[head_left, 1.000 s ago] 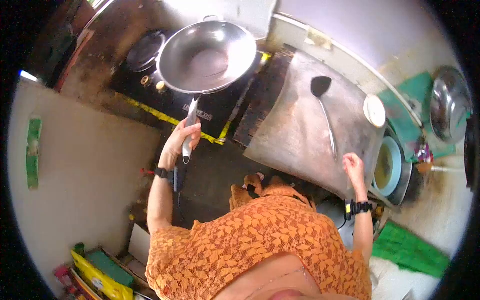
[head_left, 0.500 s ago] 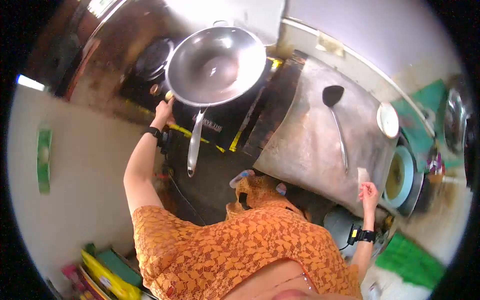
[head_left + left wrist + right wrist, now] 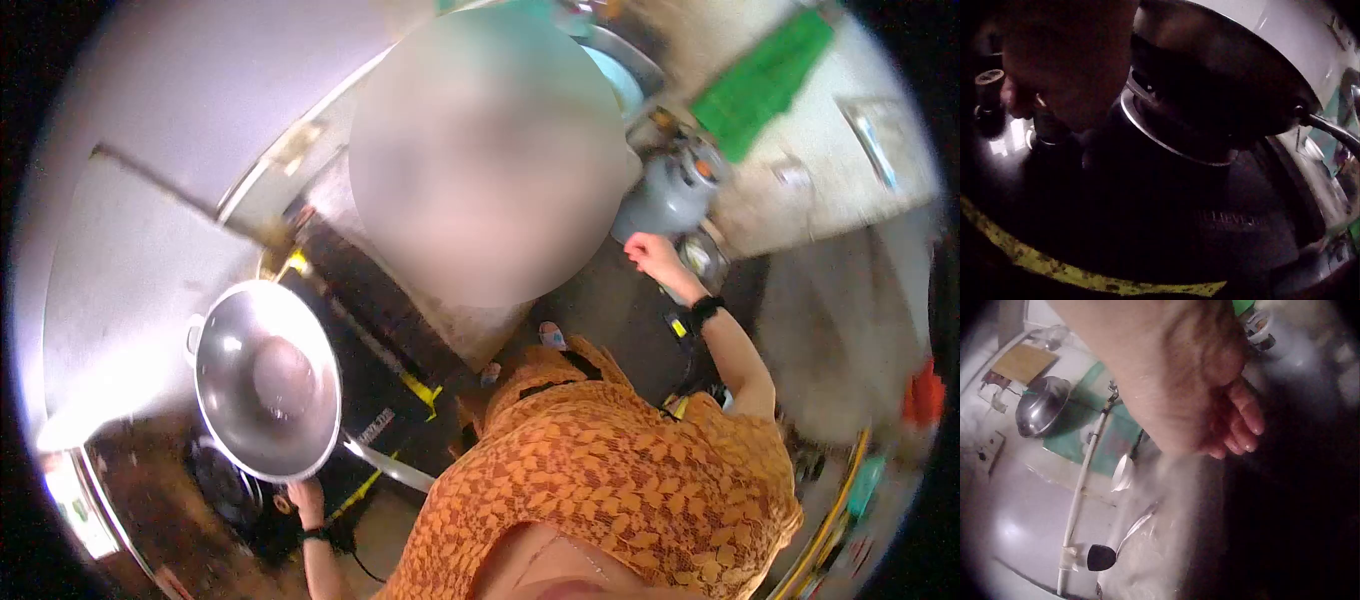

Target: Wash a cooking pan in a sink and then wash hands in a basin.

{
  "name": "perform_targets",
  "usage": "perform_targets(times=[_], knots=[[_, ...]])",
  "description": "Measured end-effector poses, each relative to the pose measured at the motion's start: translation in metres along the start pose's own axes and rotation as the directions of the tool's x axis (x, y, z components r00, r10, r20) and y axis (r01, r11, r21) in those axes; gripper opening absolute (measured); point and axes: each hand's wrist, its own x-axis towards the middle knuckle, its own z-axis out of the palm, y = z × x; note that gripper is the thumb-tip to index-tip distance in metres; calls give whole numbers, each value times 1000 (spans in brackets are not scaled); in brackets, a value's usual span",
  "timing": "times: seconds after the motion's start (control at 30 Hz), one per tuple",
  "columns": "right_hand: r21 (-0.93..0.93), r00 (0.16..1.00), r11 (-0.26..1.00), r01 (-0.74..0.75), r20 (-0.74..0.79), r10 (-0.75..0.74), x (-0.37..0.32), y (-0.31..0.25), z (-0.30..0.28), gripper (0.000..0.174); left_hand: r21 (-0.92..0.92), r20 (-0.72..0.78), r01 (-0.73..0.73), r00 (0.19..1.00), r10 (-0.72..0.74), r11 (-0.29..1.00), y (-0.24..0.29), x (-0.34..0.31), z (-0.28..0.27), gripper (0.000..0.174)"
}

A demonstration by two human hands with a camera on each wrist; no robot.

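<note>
A steel wok [image 3: 225, 420] sits on the black gas stove [image 3: 375, 410], its handle [image 3: 395, 468] pointing toward the person's body. Beside the wok's rim is my left hand [image 3: 307, 500], at the stove's front. In the left wrist view, dark and dim, the fingers of that hand [image 3: 1069, 69] pinch a stove knob [image 3: 1052, 134], partly covered by them; a second knob [image 3: 990, 87] stands to its left. My right hand [image 3: 660, 262] hangs in the air near a grey gas cylinder [image 3: 670, 195], holding nothing. Its fingers [image 3: 1244, 419] are loosely curled in the right wrist view.
A black-headed spatula [image 3: 1102, 557] and a white bowl [image 3: 1122, 474] lie on the counter, largely blurred out in the head view. A metal basin [image 3: 1041, 407] leans by the wall. Green cloth [image 3: 765, 85] lies beyond the cylinder. A second burner [image 3: 228, 482] adjoins the wok.
My left hand has let go of the wok handle and moved to the stove knob. The head view has swung to the right, and my right hand has moved away from the counter.
</note>
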Motion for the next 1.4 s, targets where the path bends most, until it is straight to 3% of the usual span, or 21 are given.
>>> perform_targets(times=[0.03, 0.1, 0.17, 0.23, 0.33, 0.43, 0.47, 0.57, 0.6, 0.63, 0.7, 0.8, 0.9, 1.0, 1.1, 1.27, 1.4], knots=[[-85, 999, 996, -22, 33, 25, -9, -11, -7, 6, -81, -75, -10, 997, 4, 997, 2, -2, -2, 35], [-121, 999, 992, -38, -8, 37, -25, -18, -10, 7, -98, 20, 41, 999, -39, 994, 4, 7, -2, 36], [-181, 999, 983, -42, 6, 44, -9, 2, -8, 7, -20, -41, -187, 982, 186, 982, -1, 2, -3, 43], [-220, 1000, 975, -29, -8, 28, -10, 18, -6, 8, -52, 168, -75, 982, 83, 996, -5, -4, -6, 48], [-226, 999, 974, -34, -3, 35, -20, 6, -11, 9, -29, 319, -50, 946, 57, 998, 37, 15, -60, 51], [-241, 1000, 970, 12, 19, -8, -19, 25, -14, 11, 28, 359, -110, 929, 93, 994, 58, 23, -92, 52], [-243, 1000, 970, 19, 26, -13, -19, 26, -16, 11, -25, 351, -29, 936, 36, 999, 38, 19, -71, 54], [-243, 999, 970, -5, 34, 14, -20, 42, -21, 9, -289, 11, 187, 981, -193, 939, 58, 12, -70, 46], [-241, 999, 970, -22, 32, 30, -19, 49, -23, 8, -570, 304, 537, 841, -448, 622, 67, 18, -76, 39], [-230, 1000, 973, -16, 9, 18, -19, 56, -25, 8, -629, 313, 591, 787, -532, 504, 81, 24, -75, 39], [-212, 1000, 977, -2, -30, -4, -16, 73, -31, 8, -682, 174, 527, 791, -587, 508, 118, 37, -84, 39], [-168, 997, 985, -38, -72, 27, -9, 104, -45, 12, -678, 15, 393, 853, -522, 621, 187, 84, -108, 39], [-94, 993, 993, -70, -97, 61, 4, 150, -63, 13, -684, -21, 305, 900, -436, 663, 261, 125, -121, 39], [-49, 992, 996, -75, -104, 70, 32, 213, -85, 12, -711, 71, 298, 932, -356, 637, 353, 151, -115, 39], [10, 993, 999, -53, -105, 54, 69, 267, -120, 11, -728, 258, 386, 920, -295, 567, 455, 165, -99, 39], [50, 992, 998, 32, -123, -25, 125, 331, -177, 8, -669, 660, 660, 739, -135, 343, 585, 145, -64, 39], [49, 992, 998, 49, -115, -43, 174, 378, -222, 4, -576, 816, 813, 578, 9, 90, 635, 118, -27, 40]])
